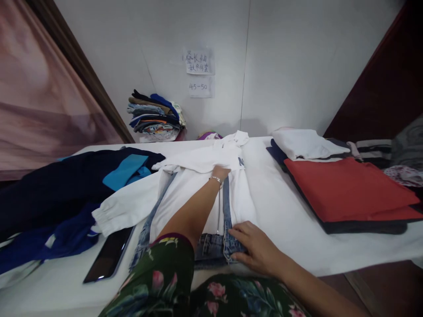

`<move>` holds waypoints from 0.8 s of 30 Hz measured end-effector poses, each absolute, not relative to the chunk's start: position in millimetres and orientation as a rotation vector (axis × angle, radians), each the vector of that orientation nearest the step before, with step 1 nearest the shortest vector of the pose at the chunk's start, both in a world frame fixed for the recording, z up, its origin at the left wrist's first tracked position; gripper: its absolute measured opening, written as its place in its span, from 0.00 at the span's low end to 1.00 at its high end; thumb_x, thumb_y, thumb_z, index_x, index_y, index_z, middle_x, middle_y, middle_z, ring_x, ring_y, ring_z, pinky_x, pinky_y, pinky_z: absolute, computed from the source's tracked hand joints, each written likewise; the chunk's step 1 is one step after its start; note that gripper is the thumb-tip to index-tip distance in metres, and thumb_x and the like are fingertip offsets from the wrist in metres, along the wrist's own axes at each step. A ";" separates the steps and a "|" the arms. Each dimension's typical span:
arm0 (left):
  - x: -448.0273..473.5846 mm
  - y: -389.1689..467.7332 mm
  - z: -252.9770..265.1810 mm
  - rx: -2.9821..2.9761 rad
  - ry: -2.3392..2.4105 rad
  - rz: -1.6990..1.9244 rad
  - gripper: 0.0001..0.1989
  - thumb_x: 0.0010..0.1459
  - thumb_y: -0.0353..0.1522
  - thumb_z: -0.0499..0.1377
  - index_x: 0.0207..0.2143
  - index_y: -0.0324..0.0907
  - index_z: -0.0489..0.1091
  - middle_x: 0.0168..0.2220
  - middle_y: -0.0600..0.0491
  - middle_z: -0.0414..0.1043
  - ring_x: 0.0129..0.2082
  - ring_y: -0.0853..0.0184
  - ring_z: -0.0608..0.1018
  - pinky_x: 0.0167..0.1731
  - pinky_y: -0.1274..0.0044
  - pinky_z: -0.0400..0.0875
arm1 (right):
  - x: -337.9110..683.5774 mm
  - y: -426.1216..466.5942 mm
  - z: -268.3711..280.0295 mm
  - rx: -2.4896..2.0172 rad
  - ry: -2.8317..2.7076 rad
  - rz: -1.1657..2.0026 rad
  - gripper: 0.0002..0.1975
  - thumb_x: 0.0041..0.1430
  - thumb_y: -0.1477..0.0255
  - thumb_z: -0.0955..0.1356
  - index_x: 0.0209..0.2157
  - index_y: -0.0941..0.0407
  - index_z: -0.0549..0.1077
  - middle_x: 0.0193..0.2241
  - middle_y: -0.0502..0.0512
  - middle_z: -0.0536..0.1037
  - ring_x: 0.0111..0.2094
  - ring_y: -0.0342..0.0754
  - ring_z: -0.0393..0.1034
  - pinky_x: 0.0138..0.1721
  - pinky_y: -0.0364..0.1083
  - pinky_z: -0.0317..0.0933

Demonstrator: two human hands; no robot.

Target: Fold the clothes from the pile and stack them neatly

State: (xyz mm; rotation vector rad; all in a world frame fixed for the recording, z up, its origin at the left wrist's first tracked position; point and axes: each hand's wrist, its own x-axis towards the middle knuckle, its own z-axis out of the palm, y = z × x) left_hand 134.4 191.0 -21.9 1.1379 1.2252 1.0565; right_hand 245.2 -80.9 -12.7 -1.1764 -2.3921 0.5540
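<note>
- A white jacket (180, 189) with denim trim lies spread on a white-covered table (287, 242), directly before the person, between a heap of dark clothing (66, 180) on one side and a folded red garment (346, 189) on the other
- The cloth looks soft and limp, likely light and not fragile; the denim hem (209, 251) appears stiffer and weightier, apt to hold its shape while the white panels crease or slide
- Firm places to take hold would seem to be the denim hem corners and the collar (243, 137), with loose white fabric likelier to bunch
- The jacket's long axis runs away from the wearer, collar at the far end leaning slightly right, hem nearest; one sleeve (128, 204) angles out to the left, cuff toward the phone (109, 255)
- The left hand (221, 172) reaches across onto the upper folded fabric, fingertips hidden, so its grip cannot be told
- The right hand (253, 248), loosely spread with thumb apart, touches the hem's denim edge
</note>
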 end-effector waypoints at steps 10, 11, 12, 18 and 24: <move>149.5 206.3 1.5 1.514 1.540 1.023 0.26 0.55 0.25 0.61 0.56 0.38 0.63 0.54 0.41 0.66 0.55 0.56 0.69 0.55 0.65 0.62 | 236.9 -74.4 -11.0 -0.994 -2.383 0.705 0.18 0.61 0.68 0.66 0.52 0.57 0.70 0.46 0.61 0.73 0.47 0.52 0.64 0.50 0.51 0.61; 147.2 208.3 3.8 1.560 1.528 1.042 0.30 0.52 0.21 0.61 0.58 0.38 0.61 0.56 0.40 0.65 0.57 0.56 0.67 0.58 0.67 0.59 | 233.7 -72.4 -10.6 -0.983 -2.370 0.721 0.18 0.61 0.69 0.66 0.52 0.57 0.70 0.47 0.61 0.73 0.48 0.51 0.64 0.51 0.51 0.61; 143.7 209.5 4.2 1.597 1.520 1.054 0.34 0.50 0.18 0.61 0.59 0.39 0.60 0.58 0.40 0.63 0.60 0.56 0.65 0.59 0.70 0.57 | 230.0 -70.2 -10.9 -0.970 -2.364 0.737 0.19 0.60 0.69 0.66 0.53 0.58 0.70 0.47 0.61 0.73 0.49 0.51 0.65 0.51 0.50 0.61; 116.3 205.0 -21.4 1.617 1.591 0.925 0.34 0.44 0.22 0.65 0.55 0.37 0.62 0.52 0.39 0.69 0.55 0.52 0.70 0.55 0.67 0.61 | 215.7 -63.5 -21.0 -0.957 -2.320 0.827 0.21 0.57 0.66 0.69 0.51 0.59 0.72 0.53 0.64 0.71 0.53 0.53 0.66 0.54 0.51 0.61; 107.4 185.9 -29.1 1.525 1.594 0.820 0.34 0.50 0.31 0.66 0.58 0.36 0.57 0.46 0.41 0.73 0.43 0.60 0.77 0.42 0.73 0.70 | 230.1 -76.7 -6.3 -0.770 -2.141 0.775 0.15 0.63 0.71 0.65 0.50 0.56 0.71 0.48 0.59 0.75 0.52 0.47 0.67 0.54 0.49 0.62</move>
